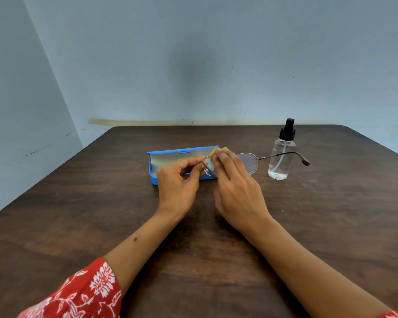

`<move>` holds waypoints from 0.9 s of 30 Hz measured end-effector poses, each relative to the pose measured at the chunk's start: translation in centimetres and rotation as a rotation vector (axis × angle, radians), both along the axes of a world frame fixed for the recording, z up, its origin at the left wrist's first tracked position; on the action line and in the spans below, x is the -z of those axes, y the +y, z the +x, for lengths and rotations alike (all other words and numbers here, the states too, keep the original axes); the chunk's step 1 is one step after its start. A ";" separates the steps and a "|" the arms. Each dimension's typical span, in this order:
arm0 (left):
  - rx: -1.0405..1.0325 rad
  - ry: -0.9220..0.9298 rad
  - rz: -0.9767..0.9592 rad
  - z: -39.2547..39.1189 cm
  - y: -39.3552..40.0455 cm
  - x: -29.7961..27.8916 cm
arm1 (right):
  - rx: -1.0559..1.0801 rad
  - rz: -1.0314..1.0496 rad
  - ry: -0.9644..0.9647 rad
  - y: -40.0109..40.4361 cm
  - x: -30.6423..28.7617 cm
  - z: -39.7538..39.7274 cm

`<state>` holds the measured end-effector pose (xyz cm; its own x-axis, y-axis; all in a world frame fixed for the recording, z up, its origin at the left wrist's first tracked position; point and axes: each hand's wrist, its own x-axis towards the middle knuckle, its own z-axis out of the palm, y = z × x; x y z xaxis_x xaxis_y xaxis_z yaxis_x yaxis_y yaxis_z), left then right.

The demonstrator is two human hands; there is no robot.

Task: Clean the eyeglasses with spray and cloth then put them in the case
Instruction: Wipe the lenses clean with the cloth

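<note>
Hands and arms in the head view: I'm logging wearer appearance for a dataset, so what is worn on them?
Both hands, left hand and right hand, are bare: no gloves, rings, watch or bracelets show. The left arm wears a red fabric sleeve with white floral print ending below the elbow. A sliver of matching red sleeve shows at the right arm's lower corner.

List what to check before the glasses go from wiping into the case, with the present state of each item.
1. Case open: ok, lid up, lining showing.
2. Glasses held: ok, left hand pinches the frame by one lens.
3. Cloth on the lens: ok, right hand pinches the yellow cloth against it.
4. Both lenses wiped: cannot tell; only the one under the cloth is being worked on.
5. Temples folded: not ok, one temple sticks out in front of the bottle.
6. Bottle out of the way: ok, upright, right of the case.
</note>
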<state>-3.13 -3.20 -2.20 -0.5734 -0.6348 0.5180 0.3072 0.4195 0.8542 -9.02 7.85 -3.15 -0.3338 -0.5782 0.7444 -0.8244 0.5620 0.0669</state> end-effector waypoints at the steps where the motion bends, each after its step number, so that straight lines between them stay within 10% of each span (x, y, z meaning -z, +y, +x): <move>1: 0.011 -0.002 -0.002 0.0 0.0 0.0 | -0.028 0.008 0.007 -0.1 0.0 0.1; 27: -0.146 0.017 -0.251 0.2 0.0 0.0 | -0.076 0.057 0.015 -0.1 -0.1 0.5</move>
<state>-2.89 -3.23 -2.17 -0.4755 -0.5604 0.6781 0.2414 0.6581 0.7132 -8.56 7.74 -3.05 -0.2763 -0.6430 0.7143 -0.8632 0.4927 0.1096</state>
